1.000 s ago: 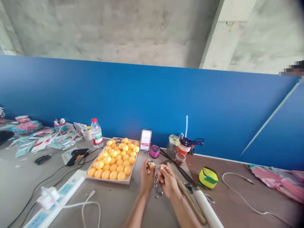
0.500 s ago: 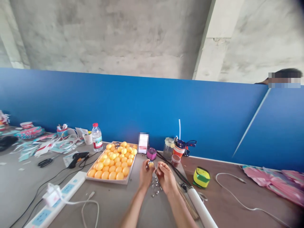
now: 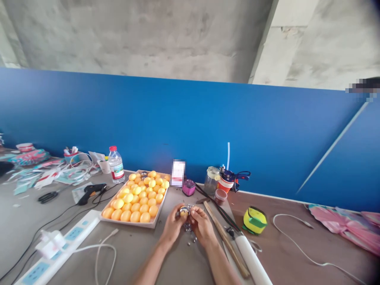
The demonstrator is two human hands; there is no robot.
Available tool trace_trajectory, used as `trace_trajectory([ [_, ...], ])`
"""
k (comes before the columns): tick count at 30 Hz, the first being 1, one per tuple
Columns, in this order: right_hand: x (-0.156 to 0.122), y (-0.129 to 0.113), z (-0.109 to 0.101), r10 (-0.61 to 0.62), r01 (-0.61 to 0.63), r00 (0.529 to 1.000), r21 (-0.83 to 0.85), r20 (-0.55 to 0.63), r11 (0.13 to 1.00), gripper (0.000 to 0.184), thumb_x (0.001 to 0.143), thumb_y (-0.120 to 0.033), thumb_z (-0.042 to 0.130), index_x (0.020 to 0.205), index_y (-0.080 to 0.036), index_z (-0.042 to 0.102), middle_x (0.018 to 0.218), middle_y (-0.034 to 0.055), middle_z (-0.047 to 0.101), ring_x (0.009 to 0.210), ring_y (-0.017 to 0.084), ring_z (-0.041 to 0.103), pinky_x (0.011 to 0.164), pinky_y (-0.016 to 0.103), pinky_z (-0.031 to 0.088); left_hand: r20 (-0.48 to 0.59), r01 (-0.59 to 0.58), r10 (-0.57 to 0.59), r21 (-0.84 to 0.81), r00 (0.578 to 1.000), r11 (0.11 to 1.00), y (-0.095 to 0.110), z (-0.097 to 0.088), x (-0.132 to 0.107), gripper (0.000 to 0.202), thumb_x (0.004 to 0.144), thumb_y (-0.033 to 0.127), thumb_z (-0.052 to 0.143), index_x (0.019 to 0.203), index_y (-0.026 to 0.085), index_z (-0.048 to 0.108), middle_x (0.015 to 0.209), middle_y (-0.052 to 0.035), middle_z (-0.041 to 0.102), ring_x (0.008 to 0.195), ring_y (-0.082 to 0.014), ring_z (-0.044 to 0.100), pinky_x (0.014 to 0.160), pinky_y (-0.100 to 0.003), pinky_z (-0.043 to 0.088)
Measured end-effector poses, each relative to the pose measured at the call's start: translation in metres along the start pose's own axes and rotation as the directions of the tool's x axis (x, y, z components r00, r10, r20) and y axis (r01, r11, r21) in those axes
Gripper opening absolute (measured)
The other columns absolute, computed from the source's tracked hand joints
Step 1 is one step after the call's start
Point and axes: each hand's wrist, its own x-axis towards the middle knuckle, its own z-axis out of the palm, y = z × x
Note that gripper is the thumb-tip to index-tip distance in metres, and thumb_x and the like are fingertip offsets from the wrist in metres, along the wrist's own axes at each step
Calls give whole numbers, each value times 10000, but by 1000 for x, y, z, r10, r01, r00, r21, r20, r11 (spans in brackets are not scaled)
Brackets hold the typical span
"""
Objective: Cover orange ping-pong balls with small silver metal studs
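Observation:
My left hand (image 3: 171, 225) is closed around an orange ball (image 3: 184, 213) partly covered with shiny silver pieces, just above the grey table. My right hand (image 3: 204, 226) is at the ball's right side, thumb and fingertips pinched together; whatever lies between them is too small to make out. Below and between the hands, several small silver beads (image 3: 189, 244) are scattered on the table. To the left, a shallow cardboard box (image 3: 130, 223) holds many orange balls (image 3: 135, 207); a silver-covered ball (image 3: 144, 174) sits near its back edge.
Behind the hands are a purple box (image 3: 189, 187), a lidded jug (image 3: 211, 181) and a small red-brown tub (image 3: 220, 196). Wooden sticks (image 3: 225, 237) and a white roll (image 3: 252, 259) lie right. A bottle (image 3: 116, 166), glue gun (image 3: 90, 193) and power strip (image 3: 63, 253) are left.
The view has tilted and shifted a little. My right hand has come in closer to the ball, and both hands now meet at it. The wooden sticks show more fully.

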Motion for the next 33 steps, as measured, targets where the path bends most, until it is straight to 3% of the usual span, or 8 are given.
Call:
trace_trajectory([
  [5,1,6,-2,-3,2,1000,-65,-18,998,190,610,-311,742,653,-196,597,577,-40,533,532,101,416,559,233,337,35,31,-31,-14,999,999,1,-2,1,474,647,382,716,1061,172,619,1007,-81,665,920,-236,605,833,-332,470],
  [10,1,8,-3,24,-25,1000,-58,-17,998,165,619,-296,733,665,-198,608,614,-36,554,549,103,429,576,233,347,-24,62,-63,-40,998,997,2,-1,0,456,600,335,747,1020,186,648,971,-72,676,934,-250,602,831,-347,477],
  [20,-1,7,-4,44,-50,998,-121,-50,991,168,592,-302,733,630,-194,611,561,-43,522,536,102,408,564,238,326,-39,-4,4,20,999,1000,0,-1,-1,444,624,319,729,1041,189,651,992,-79,675,954,-257,604,862,-370,473],
  [33,-3,6,-4,70,-92,991,-206,-112,974,190,556,-315,747,653,-190,640,589,-29,576,537,105,427,558,242,345,25,-37,32,258,999,965,-6,-2,-3,428,752,282,613,1162,171,554,1156,-87,617,1040,-228,578,940,-364,438],
])
